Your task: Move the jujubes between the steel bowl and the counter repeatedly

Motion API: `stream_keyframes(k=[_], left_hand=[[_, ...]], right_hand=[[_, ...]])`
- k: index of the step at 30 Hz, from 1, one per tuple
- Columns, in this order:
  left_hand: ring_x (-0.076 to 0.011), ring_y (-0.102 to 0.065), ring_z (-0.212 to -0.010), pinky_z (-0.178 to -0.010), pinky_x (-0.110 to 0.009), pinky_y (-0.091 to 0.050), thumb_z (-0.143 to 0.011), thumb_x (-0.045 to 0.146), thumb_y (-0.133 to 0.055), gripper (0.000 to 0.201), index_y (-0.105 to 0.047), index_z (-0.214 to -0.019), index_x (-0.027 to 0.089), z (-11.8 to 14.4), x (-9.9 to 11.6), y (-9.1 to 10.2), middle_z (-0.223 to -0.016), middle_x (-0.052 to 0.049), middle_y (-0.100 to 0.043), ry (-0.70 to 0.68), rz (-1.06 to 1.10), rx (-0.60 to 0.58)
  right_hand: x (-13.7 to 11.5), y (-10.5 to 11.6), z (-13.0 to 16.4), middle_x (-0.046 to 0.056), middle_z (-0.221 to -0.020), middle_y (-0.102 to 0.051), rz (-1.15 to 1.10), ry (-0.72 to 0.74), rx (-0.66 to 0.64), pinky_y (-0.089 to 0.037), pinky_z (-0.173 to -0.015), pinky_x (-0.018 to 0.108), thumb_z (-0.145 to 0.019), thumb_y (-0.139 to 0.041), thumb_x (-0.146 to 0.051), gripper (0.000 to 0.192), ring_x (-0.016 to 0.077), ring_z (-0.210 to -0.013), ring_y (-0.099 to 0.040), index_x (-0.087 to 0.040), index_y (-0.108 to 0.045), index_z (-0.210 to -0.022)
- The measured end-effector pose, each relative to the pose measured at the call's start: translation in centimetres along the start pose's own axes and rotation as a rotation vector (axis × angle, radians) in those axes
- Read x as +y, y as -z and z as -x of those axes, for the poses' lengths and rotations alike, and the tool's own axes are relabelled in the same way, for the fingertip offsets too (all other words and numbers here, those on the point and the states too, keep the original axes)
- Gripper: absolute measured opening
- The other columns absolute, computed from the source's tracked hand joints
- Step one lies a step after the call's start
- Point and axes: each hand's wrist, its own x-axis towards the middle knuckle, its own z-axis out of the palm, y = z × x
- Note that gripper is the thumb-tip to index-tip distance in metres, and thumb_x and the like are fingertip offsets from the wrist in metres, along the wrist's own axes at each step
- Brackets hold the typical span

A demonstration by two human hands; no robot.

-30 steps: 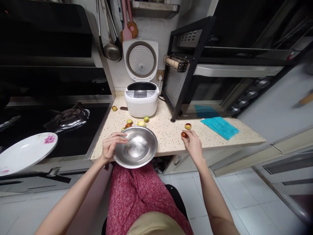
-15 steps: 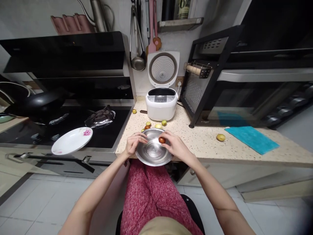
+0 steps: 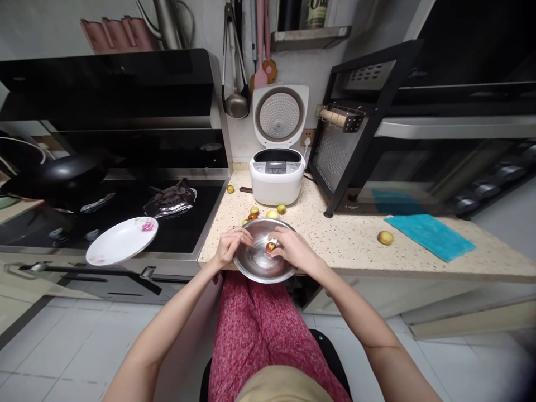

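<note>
Right hand (image 3: 293, 249) pinching a small fruit (image 3: 271, 246) inside the steel bowl (image 3: 256, 268), left hand (image 3: 229, 245) gripping its rim, bowl overhanging the counter edge (image 3: 377, 262)

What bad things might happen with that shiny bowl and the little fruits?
The steel bowl sticks out past the counter edge, steadied only by the left hand on its rim, so it might tip onto the lap if that hand lets go. The right hand holds a small fruit inside the bowl; dropped hard, it might bounce out. The lone yellow fruit near the blue cloth may roll off.
</note>
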Motion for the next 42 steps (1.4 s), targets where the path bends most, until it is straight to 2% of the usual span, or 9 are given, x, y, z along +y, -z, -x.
stream_keyframes(k=[5, 9, 14, 18, 22, 27, 36, 39, 42], left_hand=[[-0.0238, -0.071, -0.085, -0.08, -0.04, -0.054, -0.11, 0.032, -0.034, 0.054, -0.08, -0.087, 0.015, -0.1, 0.2, 0.2, -0.081, -0.01, -0.079, 0.006, -0.01, -0.01], [-0.0231, -0.071, -0.084, -0.079, -0.038, -0.055, -0.11, 0.033, -0.035, 0.053, -0.08, -0.088, 0.015, -0.2, 0.3, 0.3, -0.082, -0.009, -0.079, -0.011, -0.001, -0.008], [-0.0232, -0.072, -0.086, -0.081, -0.038, -0.054, -0.109, 0.033, -0.033, 0.054, -0.08, -0.087, 0.016, -0.2, 0.3, 0.4, -0.083, -0.008, -0.079, -0.002, -0.024, -0.036], [-0.0238, -0.072, -0.086, -0.081, -0.039, -0.055, -0.108, 0.033, -0.034, 0.054, -0.08, -0.085, 0.015, 0.0, 0.1, 0.5, -0.083, -0.008, -0.079, 0.005, -0.029, -0.034], [-0.0238, -0.071, -0.088, -0.082, -0.038, -0.054, -0.108, 0.032, -0.034, 0.054, -0.08, -0.087, 0.015, 0.1, 0.0, 0.6, -0.086, -0.009, -0.079, 0.002, -0.032, -0.05], [-0.0234, -0.071, -0.086, -0.082, -0.038, -0.055, -0.108, 0.033, -0.034, 0.054, -0.079, -0.085, 0.016, 0.0, 0.1, 0.5, -0.083, -0.009, -0.079, 0.002, -0.034, -0.04], [-0.0225, -0.071, -0.084, -0.08, -0.037, -0.055, -0.109, 0.033, -0.033, 0.055, -0.079, -0.084, 0.016, -0.4, 0.3, 0.4, -0.082, -0.008, -0.079, -0.042, -0.046, -0.044], [-0.0224, -0.071, -0.085, -0.081, -0.037, -0.054, -0.109, 0.031, -0.034, 0.054, -0.08, -0.085, 0.016, -0.3, 0.4, 0.3, -0.082, -0.008, -0.079, -0.022, -0.036, -0.03], [-0.0221, -0.071, -0.085, -0.081, -0.036, -0.054, -0.109, 0.031, -0.035, 0.053, -0.08, -0.087, 0.016, 0.0, 0.2, 0.3, -0.083, -0.007, -0.079, -0.009, -0.021, -0.024]], right_hand=[[1.8, 2.6, 3.9, 0.006, -0.101, -0.072, -0.084, -0.014, 0.363, -0.055, -0.086, 0.037, -0.096, -0.066, -0.017, 0.008, 0.0235, -0.098, -0.069, -0.022, -0.071, -0.099], [4.1, 3.2, 7.9, 0.008, -0.099, -0.073, 0.007, -0.03, 0.623, -0.057, -0.086, 0.039, -0.101, -0.057, -0.019, 0.016, 0.0241, -0.096, -0.07, -0.022, -0.072, -0.101], [8.7, 2.7, 12.4, 0.01, -0.107, -0.074, 0.159, -0.093, 0.709, -0.059, -0.092, 0.042, -0.103, -0.05, -0.021, 0.025, 0.0247, -0.103, -0.071, -0.024, -0.074, -0.11], [13.4, 4.1, 15.0, 0.013, -0.114, -0.073, 0.353, -0.327, 0.82, -0.057, -0.099, 0.048, -0.102, -0.047, -0.025, 0.03, 0.0291, -0.112, -0.067, -0.023, -0.074, -0.114], [17.1, 6.0, 16.3, 0.019, -0.136, -0.065, 0.418, -0.503, 0.774, -0.051, -0.109, 0.053, -0.103, -0.041, -0.029, 0.043, 0.0329, -0.131, -0.057, -0.018, -0.065, -0.137], [19.2, 6.5, 16.0, 0.018, -0.149, -0.058, 0.326, -0.452, 0.558, -0.047, -0.115, 0.054, -0.104, -0.036, -0.03, 0.05, 0.0305, -0.14, -0.052, -0.018, -0.054, -0.15], [16.8, 5.8, 13.6, 0.014, -0.13, -0.068, 0.197, -0.25, 0.506, -0.053, -0.105, 0.048, -0.102, -0.045, -0.024, 0.033, 0.0275, -0.122, -0.064, -0.022, -0.07, -0.123], [15.8, 5.6, 13.0, 0.013, -0.116, -0.068, 0.188, -0.253, 0.53, -0.057, -0.096, 0.043, -0.1, -0.048, -0.022, 0.027, 0.0265, -0.107, -0.067, -0.021, -0.072, -0.114], [15.6, 5.2, 12.7, 0.014, -0.12, -0.066, 0.21, -0.27, 0.571, -0.056, -0.095, 0.045, -0.099, -0.049, -0.021, 0.028, 0.0278, -0.108, -0.065, -0.02, -0.071, -0.116]])
